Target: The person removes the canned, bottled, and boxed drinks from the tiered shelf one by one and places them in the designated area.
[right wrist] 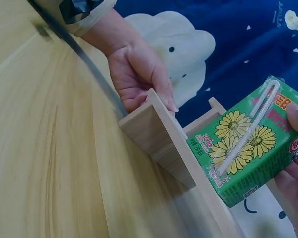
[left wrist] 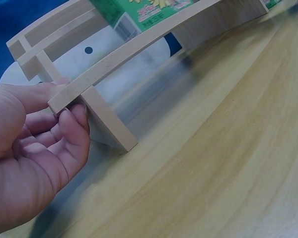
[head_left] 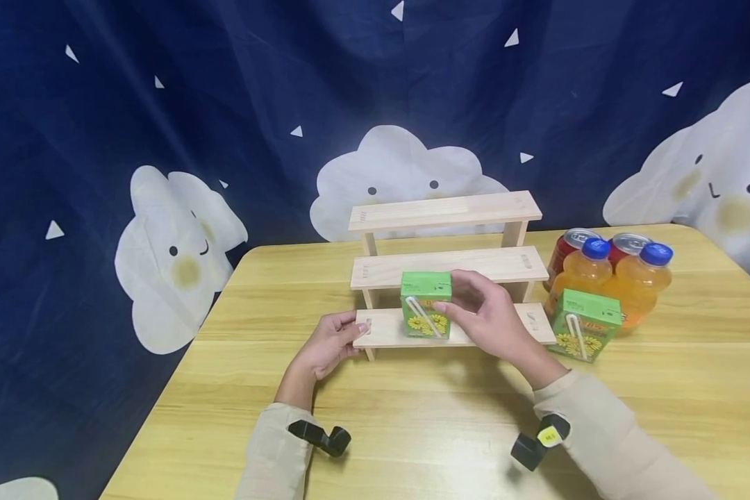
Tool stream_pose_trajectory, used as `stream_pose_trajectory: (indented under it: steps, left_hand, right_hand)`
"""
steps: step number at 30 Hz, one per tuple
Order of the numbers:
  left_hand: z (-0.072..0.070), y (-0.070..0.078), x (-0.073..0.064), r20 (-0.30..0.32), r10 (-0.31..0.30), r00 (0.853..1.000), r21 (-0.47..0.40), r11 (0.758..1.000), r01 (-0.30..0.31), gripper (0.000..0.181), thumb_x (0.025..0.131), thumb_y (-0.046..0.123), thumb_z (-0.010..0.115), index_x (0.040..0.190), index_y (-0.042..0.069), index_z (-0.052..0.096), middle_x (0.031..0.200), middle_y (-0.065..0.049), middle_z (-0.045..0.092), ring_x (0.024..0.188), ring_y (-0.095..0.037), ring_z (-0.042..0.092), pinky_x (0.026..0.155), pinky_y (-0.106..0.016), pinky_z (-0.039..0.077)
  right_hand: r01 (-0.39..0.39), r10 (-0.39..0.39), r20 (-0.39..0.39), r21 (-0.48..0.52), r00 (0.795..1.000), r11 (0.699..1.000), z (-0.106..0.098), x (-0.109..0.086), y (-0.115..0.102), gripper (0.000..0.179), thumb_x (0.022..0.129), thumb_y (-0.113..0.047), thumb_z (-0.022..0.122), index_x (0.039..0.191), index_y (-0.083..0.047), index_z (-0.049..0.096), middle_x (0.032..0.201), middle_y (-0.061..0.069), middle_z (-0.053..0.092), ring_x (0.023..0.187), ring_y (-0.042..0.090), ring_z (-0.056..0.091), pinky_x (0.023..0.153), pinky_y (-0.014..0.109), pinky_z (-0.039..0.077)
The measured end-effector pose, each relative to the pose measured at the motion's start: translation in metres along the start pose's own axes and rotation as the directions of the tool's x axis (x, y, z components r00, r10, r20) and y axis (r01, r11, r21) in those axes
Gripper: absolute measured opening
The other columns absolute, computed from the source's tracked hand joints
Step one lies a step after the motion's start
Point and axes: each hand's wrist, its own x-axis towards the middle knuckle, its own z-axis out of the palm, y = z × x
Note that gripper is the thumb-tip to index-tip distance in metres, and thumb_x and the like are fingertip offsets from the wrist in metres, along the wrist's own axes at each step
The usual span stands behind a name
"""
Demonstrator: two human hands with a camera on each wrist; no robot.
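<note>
A small three-tier wooden shelf [head_left: 444,269] stands on the table. At the left end of its bottom board [left wrist: 114,62], my left hand [head_left: 330,347] pinches the board, thumb on top and curled fingers underneath. My right hand [head_left: 490,316] grips a green juice box [head_left: 426,305] with yellow flowers and a white straw on its front. That box is upright at the bottom board, left of its middle; in the right wrist view its lower end [right wrist: 213,173] overlaps the board's front edge. Thumb and fingers hold it by its right side.
A second green juice box [head_left: 584,326] stands on the table by the shelf's right end. Behind it are two orange drink bottles [head_left: 639,285] with blue caps and two red cans [head_left: 565,243]. A dark blue curtain [head_left: 256,83] with clouds hangs behind the table [head_left: 412,430].
</note>
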Motion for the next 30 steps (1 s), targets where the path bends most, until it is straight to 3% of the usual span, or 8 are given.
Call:
stream_pose_trajectory:
  steps: [10,19,24,30]
  left_hand:
    - [-0.002,0.000,-0.001,-0.004,0.005,1.000,-0.001,1.000,-0.005,0.042,0.096,0.006,0.051,0.133,-0.012,0.042,0.100,-0.007,0.065,0.080,-0.012,0.063,0.061,-0.020,0.050]
    - [-0.003,0.000,-0.001,-0.006,0.007,1.000,0.011,1.000,-0.007,0.042,0.095,0.006,0.052,0.132,-0.012,0.043,0.099,-0.007,0.066,0.080,-0.012,0.063,0.063,-0.021,0.051]
    - [-0.002,-0.001,0.001,0.003,0.006,1.000,0.007,1.000,-0.006,0.041,0.095,0.006,0.051,0.132,-0.012,0.043,0.099,-0.007,0.065,0.080,-0.013,0.063,0.062,-0.022,0.051]
    - [-0.001,-0.002,0.001,0.007,0.005,1.000,0.005,1.000,-0.005,0.042,0.095,0.006,0.052,0.132,-0.012,0.043,0.099,-0.007,0.065,0.079,-0.013,0.063,0.062,-0.022,0.051]
  right_hand:
    - [0.011,-0.014,-0.047,-0.071,0.999,0.997,-0.014,-0.011,0.002,0.039,0.080,-0.005,0.074,0.115,-0.002,0.059,0.102,0.010,0.068,0.093,0.003,0.063,0.083,0.019,0.051]
    - [0.029,-0.035,-0.087,-0.065,0.996,0.997,-0.030,-0.026,-0.001,0.039,0.078,0.001,0.073,0.115,0.002,0.058,0.099,0.013,0.065,0.092,0.002,0.061,0.079,0.019,0.052]
    - [0.052,-0.062,-0.116,-0.085,0.991,0.995,-0.042,-0.040,-0.002,0.040,0.077,0.005,0.072,0.114,0.002,0.058,0.100,0.002,0.063,0.092,0.002,0.061,0.077,0.018,0.053]
    - [0.023,-0.045,-0.166,-0.134,0.985,0.991,-0.059,-0.058,-0.006,0.043,0.074,0.012,0.072,0.114,0.005,0.058,0.102,-0.010,0.060,0.092,0.001,0.061,0.074,0.016,0.053]
